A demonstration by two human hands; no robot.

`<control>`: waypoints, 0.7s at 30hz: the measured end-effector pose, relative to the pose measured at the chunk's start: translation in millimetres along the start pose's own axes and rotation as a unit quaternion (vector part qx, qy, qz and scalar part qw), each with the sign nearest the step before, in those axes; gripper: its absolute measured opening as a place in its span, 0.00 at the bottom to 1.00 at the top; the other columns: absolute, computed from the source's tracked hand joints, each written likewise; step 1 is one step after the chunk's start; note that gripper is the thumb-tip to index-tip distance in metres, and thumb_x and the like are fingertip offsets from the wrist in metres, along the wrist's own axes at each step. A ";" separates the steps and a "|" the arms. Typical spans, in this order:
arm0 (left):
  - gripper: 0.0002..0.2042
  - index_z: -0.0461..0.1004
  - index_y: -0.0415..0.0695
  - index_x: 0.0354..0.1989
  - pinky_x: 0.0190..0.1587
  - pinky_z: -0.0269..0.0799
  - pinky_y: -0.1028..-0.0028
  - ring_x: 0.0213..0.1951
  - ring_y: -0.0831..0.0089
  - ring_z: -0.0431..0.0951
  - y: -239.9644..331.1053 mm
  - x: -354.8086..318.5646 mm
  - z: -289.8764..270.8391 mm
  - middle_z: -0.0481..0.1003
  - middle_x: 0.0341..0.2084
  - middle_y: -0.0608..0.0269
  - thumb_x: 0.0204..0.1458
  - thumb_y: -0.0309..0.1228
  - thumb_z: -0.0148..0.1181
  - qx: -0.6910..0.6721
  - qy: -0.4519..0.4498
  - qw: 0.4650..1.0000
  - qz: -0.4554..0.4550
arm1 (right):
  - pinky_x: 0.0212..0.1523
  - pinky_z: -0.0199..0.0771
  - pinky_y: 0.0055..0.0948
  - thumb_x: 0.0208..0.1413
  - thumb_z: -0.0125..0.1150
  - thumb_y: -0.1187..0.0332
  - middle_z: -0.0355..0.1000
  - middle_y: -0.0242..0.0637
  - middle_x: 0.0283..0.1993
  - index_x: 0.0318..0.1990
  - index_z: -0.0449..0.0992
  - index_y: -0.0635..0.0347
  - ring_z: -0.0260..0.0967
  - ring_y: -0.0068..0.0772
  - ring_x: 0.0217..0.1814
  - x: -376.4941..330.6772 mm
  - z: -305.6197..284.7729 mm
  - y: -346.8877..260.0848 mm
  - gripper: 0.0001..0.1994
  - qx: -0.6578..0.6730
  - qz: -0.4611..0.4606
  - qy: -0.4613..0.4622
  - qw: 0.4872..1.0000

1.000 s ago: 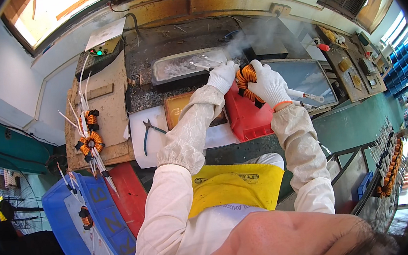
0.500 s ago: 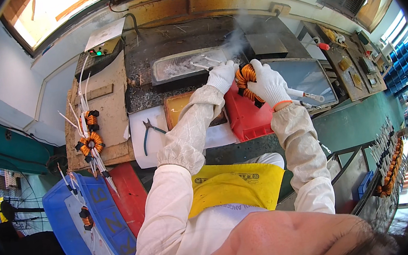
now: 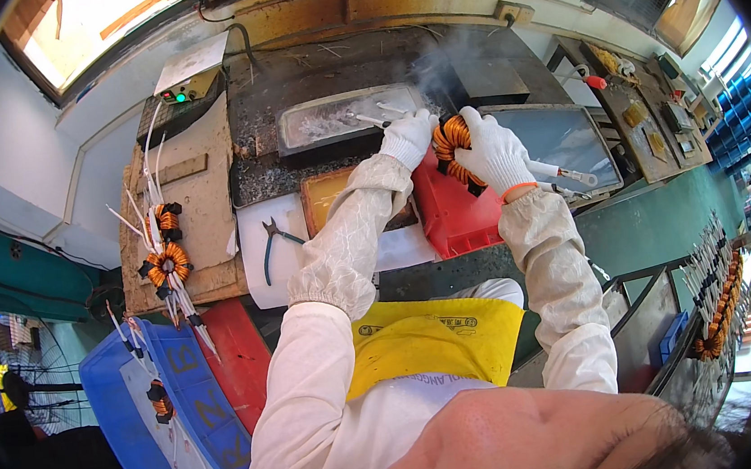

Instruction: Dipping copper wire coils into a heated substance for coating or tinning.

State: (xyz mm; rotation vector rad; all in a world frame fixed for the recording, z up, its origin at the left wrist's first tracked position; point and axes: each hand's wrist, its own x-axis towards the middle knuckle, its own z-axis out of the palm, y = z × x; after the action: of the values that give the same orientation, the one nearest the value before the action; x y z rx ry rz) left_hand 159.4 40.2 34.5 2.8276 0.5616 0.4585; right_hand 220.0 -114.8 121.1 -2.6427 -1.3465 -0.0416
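Both hands wear white gloves and hold one copper-wound ring coil [image 3: 450, 144] above a red bin [image 3: 450, 214]. My left hand [image 3: 407, 137] grips the coil's left side, where white-sleeved wire leads [image 3: 367, 119] reach out over a shallow metal tray of molten solder [image 3: 342, 118]. My right hand [image 3: 494, 151] clasps the coil's right side. Pale smoke rises just behind the coil.
Black pliers [image 3: 270, 245] lie on a white sheet left of a small amber tray [image 3: 325, 196]. Several finished coils [image 3: 167, 264] with long leads rest on a cardboard board at left. A blue crate [image 3: 153, 410] stands lower left, and a control box [image 3: 185, 90] sits at the back.
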 end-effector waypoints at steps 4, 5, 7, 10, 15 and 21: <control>0.11 0.71 0.46 0.43 0.40 0.76 0.57 0.41 0.51 0.78 5.2 1.5 -4.2 0.74 0.39 0.50 0.62 0.37 0.45 -0.024 -0.026 0.999 -0.009 | 0.42 0.78 0.50 0.49 0.66 0.61 0.73 0.55 0.45 0.51 0.65 0.55 0.76 0.60 0.45 -5.4 -2.0 4.5 0.24 0.001 0.008 -0.001 1.000; 0.12 0.68 0.44 0.43 0.39 0.75 0.53 0.38 0.47 0.79 7.1 -1.5 -8.3 0.76 0.39 0.46 0.64 0.39 0.43 -0.019 -0.035 0.999 0.028 | 0.42 0.78 0.50 0.49 0.66 0.61 0.73 0.55 0.45 0.51 0.65 0.55 0.76 0.60 0.45 -8.0 -2.1 5.1 0.24 0.001 0.009 -0.002 1.000; 0.12 0.68 0.44 0.43 0.39 0.75 0.54 0.38 0.48 0.79 10.0 -4.7 -4.2 0.75 0.38 0.48 0.64 0.39 0.44 -0.008 -0.007 0.999 0.039 | 0.42 0.78 0.50 0.48 0.67 0.61 0.73 0.55 0.45 0.52 0.65 0.54 0.76 0.61 0.44 -13.7 -2.4 7.3 0.25 0.014 0.013 0.012 1.000; 0.10 0.72 0.47 0.44 0.41 0.76 0.58 0.43 0.53 0.77 14.5 -4.4 -2.8 0.74 0.41 0.54 0.61 0.36 0.47 0.030 -0.001 0.998 0.048 | 0.47 0.76 0.50 0.48 0.65 0.58 0.72 0.53 0.50 0.61 0.63 0.50 0.74 0.61 0.48 -20.1 -4.4 7.7 0.31 0.024 0.043 -0.021 0.999; 0.10 0.76 0.51 0.45 0.47 0.75 0.62 0.50 0.59 0.75 18.8 -4.1 3.0 0.73 0.44 0.59 0.58 0.34 0.51 0.083 -0.011 0.993 0.081 | 0.44 0.77 0.51 0.49 0.66 0.59 0.72 0.52 0.47 0.59 0.63 0.49 0.75 0.62 0.45 -33.6 -0.4 11.5 0.29 0.038 0.049 0.004 0.998; 0.10 0.76 0.52 0.45 0.50 0.72 0.61 0.51 0.61 0.74 28.5 -7.1 5.6 0.74 0.46 0.61 0.58 0.35 0.51 0.122 -0.009 0.988 0.093 | 0.47 0.75 0.51 0.49 0.66 0.57 0.71 0.50 0.50 0.61 0.62 0.48 0.74 0.62 0.47 -45.9 -1.2 13.5 0.31 0.059 0.075 -0.005 0.995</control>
State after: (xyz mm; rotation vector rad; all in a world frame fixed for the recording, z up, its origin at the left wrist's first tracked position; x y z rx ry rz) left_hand 164.6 10.8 35.3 3.1319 0.3740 0.4233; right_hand 203.8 -159.6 115.6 -2.6384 -1.1121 0.0693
